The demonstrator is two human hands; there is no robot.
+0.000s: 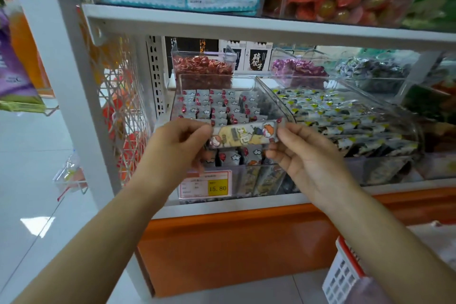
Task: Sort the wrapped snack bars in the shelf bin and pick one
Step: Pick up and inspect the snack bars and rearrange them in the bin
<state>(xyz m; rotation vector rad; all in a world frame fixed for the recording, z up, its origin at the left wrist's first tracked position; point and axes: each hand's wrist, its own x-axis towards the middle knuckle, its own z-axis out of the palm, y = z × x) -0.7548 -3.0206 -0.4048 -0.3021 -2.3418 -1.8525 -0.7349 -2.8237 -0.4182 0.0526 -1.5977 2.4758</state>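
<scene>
A wrapped snack bar point(244, 133) with a cartoon print on a yellowish wrapper is held level in front of the clear shelf bin point(278, 103). My left hand point(177, 145) pinches its left end and my right hand point(308, 153) pinches its right end. Behind the bar, the bin holds several rows of upright wrapped snack bars point(217, 106) with grey tops and red dots. More of them stand at the bin's front, partly hidden by my hands.
A yellow price tag point(217, 187) reading 15.80 hangs on the bin's front. To the right is a second clear bin point(394, 116) of green-tipped bars. Bins of red and purple sweets stand behind. An upper shelf point(246, 24) overhangs. A white wire rack point(123, 106) stands left, and a red-and-white basket point(345, 271) sits lower right.
</scene>
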